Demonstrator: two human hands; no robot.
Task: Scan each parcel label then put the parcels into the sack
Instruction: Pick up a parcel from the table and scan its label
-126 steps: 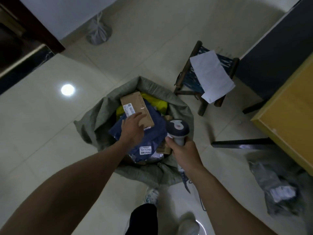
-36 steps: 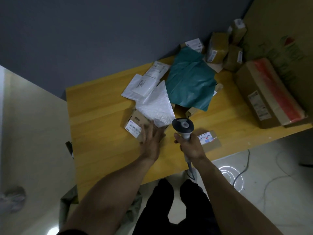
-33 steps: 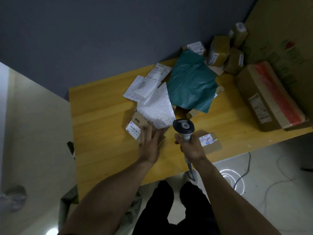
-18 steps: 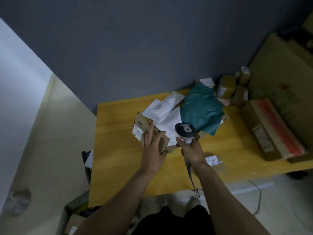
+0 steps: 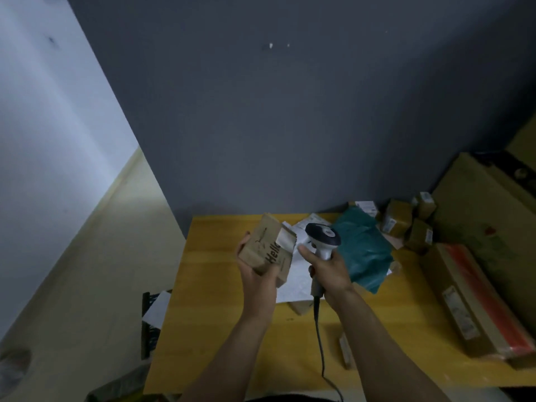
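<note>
Above the worktop [image 5: 220,329], where a teal mailer [image 5: 362,250] and many boxes [image 5: 397,220] are waiting, we are gripping a cardboard parcel [image 5: 262,248] in our left hand [image 5: 258,281] and aiming the barcode scanner [image 5: 322,237], clenched in our right hand [image 5: 329,271], at its label [image 5: 285,240], sacking not yet done.

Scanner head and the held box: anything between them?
Nothing, head view: a bare gap separates scanner and box; a white mailer on the table shows behind.
</note>
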